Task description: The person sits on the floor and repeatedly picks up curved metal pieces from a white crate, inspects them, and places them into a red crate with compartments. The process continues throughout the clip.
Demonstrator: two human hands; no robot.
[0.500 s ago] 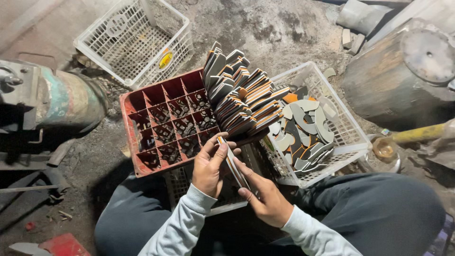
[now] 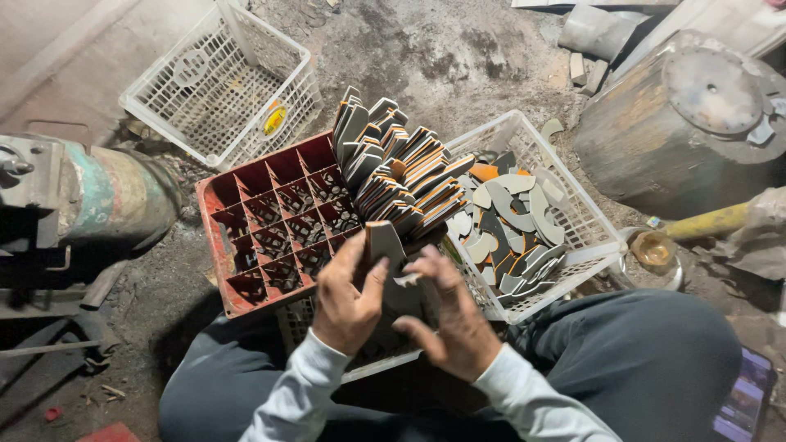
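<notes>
Grey pad [image 2: 383, 243] between both hands

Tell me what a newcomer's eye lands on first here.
First, the fanned stack of grey and orange flat pieces standing in the red divided crate at centre. Just below it, the left hand and right hand hold one grey piece. Right of the crate, a white basket holds curved offcuts.

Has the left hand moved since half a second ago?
Yes. The left hand has slid right along the red crate, closer to the right hand.
</notes>
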